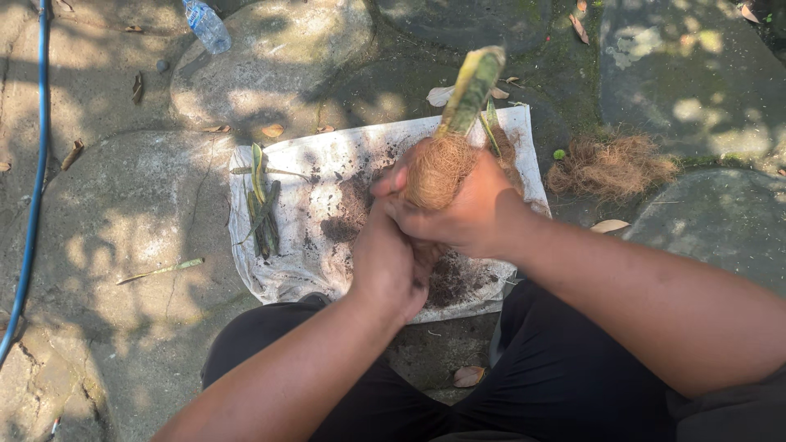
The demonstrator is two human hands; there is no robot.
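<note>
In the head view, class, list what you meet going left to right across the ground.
Blue hose → clear plastic bottle → cut green leaves on the white cloth → fibre-wrapped plant bundle in both hands → loose brown coconut fibre pile.

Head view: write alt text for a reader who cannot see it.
Both hands, left hand and right hand, grip a plant cutting whose base is wrapped in brown fibre, above a soil-strewn white cloth on stone paving. More cuttings lie on the cloth.
</note>
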